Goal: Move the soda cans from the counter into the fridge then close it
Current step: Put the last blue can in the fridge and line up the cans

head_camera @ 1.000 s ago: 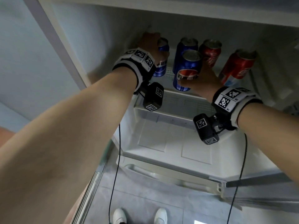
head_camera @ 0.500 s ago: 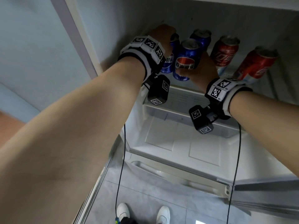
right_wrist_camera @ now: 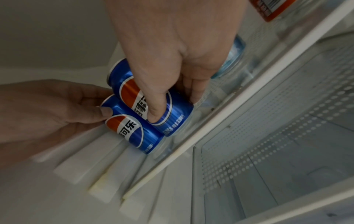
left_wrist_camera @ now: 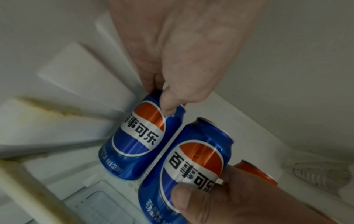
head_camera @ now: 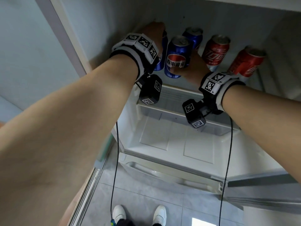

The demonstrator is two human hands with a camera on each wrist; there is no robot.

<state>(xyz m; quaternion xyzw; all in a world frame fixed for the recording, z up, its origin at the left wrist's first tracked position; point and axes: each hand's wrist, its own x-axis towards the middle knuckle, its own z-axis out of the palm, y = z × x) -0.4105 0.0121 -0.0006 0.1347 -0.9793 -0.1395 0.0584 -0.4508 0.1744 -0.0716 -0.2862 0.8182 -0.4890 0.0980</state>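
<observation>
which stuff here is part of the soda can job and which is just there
Part of the job:
- left hand, gripping the blue can by the wall
- right hand, gripping the second blue can
- third blue can and two red cans, on the shelf
- fridge shelf

Just there:
- lower drawer
- white shoes
- floor tiles

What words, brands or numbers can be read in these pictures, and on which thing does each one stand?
"百事可乐": on the front Pepsi can, gripped by the right hand.
"事可乐": on the left Pepsi can, pinched by the left hand; its first sign is out of view.
"R1": on the right wristband.
Too blurred to read: the small print low on both Pepsi cans and the white script on the red cans.
</observation>
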